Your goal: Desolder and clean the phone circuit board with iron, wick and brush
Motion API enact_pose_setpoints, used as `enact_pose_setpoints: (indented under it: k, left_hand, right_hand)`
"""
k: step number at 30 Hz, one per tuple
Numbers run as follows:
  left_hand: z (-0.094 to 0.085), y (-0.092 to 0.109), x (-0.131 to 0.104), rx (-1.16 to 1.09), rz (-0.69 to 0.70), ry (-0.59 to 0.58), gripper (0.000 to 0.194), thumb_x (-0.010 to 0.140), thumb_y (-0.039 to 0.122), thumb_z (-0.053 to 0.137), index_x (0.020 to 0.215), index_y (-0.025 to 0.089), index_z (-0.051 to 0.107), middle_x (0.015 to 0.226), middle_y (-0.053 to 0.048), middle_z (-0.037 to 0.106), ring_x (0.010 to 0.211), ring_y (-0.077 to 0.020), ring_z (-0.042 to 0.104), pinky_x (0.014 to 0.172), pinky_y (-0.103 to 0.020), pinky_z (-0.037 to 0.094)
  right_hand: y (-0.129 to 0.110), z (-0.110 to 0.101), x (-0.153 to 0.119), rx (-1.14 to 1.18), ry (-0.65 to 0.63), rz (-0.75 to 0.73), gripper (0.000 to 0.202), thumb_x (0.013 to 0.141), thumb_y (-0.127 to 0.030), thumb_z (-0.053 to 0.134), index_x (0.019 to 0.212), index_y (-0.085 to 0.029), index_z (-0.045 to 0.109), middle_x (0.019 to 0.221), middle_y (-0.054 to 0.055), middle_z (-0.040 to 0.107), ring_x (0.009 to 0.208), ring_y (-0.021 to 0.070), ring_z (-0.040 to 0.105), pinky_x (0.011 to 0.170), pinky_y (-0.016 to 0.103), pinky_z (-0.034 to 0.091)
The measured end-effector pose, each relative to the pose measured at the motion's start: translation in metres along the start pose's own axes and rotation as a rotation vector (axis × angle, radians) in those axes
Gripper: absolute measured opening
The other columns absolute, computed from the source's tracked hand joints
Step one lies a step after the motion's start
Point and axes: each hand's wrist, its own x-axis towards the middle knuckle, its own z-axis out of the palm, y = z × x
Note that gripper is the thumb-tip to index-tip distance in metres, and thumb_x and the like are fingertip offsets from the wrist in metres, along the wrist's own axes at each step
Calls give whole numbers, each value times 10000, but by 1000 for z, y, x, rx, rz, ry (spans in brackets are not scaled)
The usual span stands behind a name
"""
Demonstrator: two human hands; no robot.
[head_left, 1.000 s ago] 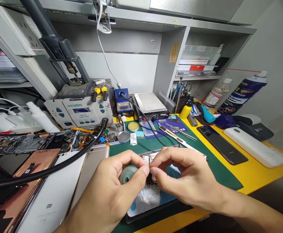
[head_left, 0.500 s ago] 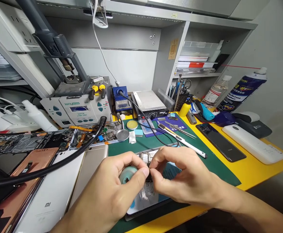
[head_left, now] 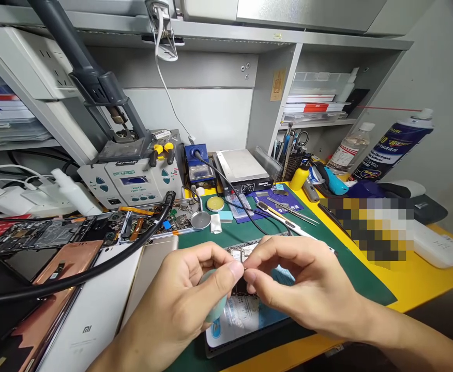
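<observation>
My left hand [head_left: 195, 292] is curled around a small teal, rounded spool-like thing [head_left: 217, 309], most of it hidden behind the thumb. Its thumb and index finger are pressed together at the tips. Opposite it, my right hand [head_left: 304, 284] pinches thumb and forefinger right against the left fingertips; whatever is between them is too small to make out. Behind and below the fingertips a circuit board [head_left: 244, 288] shows in part. It lies over a flat white-and-blue surface [head_left: 234, 320] on the green mat [head_left: 358, 279].
A thick black hose [head_left: 94, 276] crosses over several phones or back covers at left, including a white one [head_left: 87, 315]. Behind stand a hot-air station [head_left: 133, 186], a soldering-iron stand [head_left: 200, 168] and a hotplate [head_left: 240, 165]. A brush [head_left: 276, 214], tweezers [head_left: 300, 213] and tins [head_left: 214, 203] lie beyond my hands.
The view has shifted slightly, so the bench sits lower and further right. My left hand has turned the teal thing, hiding its dark hole. Both hands stay pinched together at the fingertips.
</observation>
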Motion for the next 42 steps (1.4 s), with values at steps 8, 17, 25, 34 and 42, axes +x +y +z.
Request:
enact_pose_setpoints:
  k: [8,17,25,34,42]
  left_hand:
    - [9,3,0,-188,-72,-37,555,872,698,828,848,172,652,671,57,514,444,-14,324,378,-121,256]
    - [9,2,3,-409,-139,-139,527,798,583,922,773,181,583,586,72,438,441,-12,258,351,-96,233]
    - [3,6,6,-433,-230,-172,522,743,518,965,726,169,578,590,79,410,446,-4,257,344,-85,193]
    - [-3,13,5,-465,-296,-231,515,720,473,978,678,164,568,524,89,403,394,10,233,329,-82,189]
    - [-1,13,7,-482,-356,-243,473,675,409,946,663,180,531,552,83,410,396,7,224,321,-93,167]
  right_hand:
    - [2,5,-2,-45,83,-131,103,872,-82,749,827,-168,783,697,24,791,580,140,705,572,229,602]
    - [4,0,-3,-135,15,-342,109,940,-69,726,929,-163,780,731,30,785,600,122,691,596,217,573]
    - [10,-4,-4,-487,-59,-588,185,1015,-57,610,1108,-207,666,815,34,775,645,143,684,591,245,541]
    - [8,-8,-5,-583,-68,-652,173,1088,-101,602,1215,-182,688,931,78,829,793,167,794,750,233,658]
    - [12,-13,-4,-607,-123,-735,285,1093,-92,541,1348,-140,659,986,118,844,833,213,820,753,290,683]
